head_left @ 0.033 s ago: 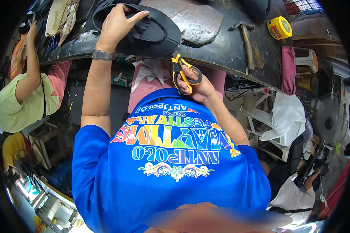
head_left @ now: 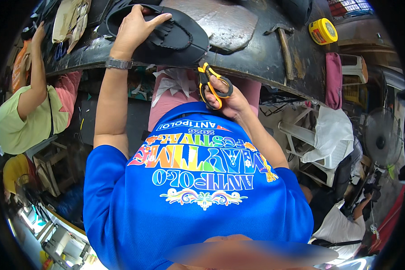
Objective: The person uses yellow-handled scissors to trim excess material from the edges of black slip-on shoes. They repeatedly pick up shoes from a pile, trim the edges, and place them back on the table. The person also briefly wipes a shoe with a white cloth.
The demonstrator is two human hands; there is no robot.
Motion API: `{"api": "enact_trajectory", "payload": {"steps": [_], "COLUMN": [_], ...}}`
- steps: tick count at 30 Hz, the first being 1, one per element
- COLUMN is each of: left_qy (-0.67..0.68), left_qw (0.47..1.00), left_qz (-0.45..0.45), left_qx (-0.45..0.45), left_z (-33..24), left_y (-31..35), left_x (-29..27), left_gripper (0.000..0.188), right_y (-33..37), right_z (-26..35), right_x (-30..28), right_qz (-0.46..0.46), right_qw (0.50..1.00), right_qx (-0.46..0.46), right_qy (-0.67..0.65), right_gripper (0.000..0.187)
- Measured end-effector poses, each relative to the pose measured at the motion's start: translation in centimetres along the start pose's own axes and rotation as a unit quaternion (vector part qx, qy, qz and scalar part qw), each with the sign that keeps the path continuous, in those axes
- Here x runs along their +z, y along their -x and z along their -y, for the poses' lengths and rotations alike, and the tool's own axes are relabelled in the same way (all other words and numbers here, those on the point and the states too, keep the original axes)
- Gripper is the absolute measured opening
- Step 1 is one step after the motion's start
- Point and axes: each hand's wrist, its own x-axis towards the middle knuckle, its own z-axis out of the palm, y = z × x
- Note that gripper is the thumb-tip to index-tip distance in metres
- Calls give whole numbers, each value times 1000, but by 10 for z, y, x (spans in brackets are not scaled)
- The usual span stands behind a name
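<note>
My left hand (head_left: 137,24) pins black leather shoe upper (head_left: 175,38) flat on tabletop (head_left: 256,58); right hand (head_left: 229,101), at five o'clock, fingers clenched through yellow-handled scissors (head_left: 211,83). Leather likely soft, floppy; hold near cut edge.

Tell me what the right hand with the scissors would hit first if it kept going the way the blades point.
Probably the near edge of the black shoe piece under the left hand. The right hand aims the yellow-handled scissors up at it, and the tips look right at its rim, though depth is unclear.
</note>
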Motion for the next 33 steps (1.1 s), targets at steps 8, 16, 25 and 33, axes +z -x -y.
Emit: {"api": "enact_trajectory", "payload": {"steps": [8,16,25,33], "left_qy": [259,387,374,430], "left_qw": [961,912,918,899], "left_qz": [62,-1,-53,-50], "left_qx": [79,135,123,62], "left_z": [4,18,35,46], "left_y": [22,53,63,68], "left_x": [-23,-33,-36,-38], "left_gripper": [51,66,64,63], "right_y": [2,12,16,2], "right_z": [-1,0,8,10], "right_x": [2,7,4,-5], "right_qz": [113,184,103,216], "right_qw": [993,979,990,960], "right_qx": [-35,-41,15,-12], "right_qy": [0,77,93,178], "right_gripper": [50,72,55,63]}}
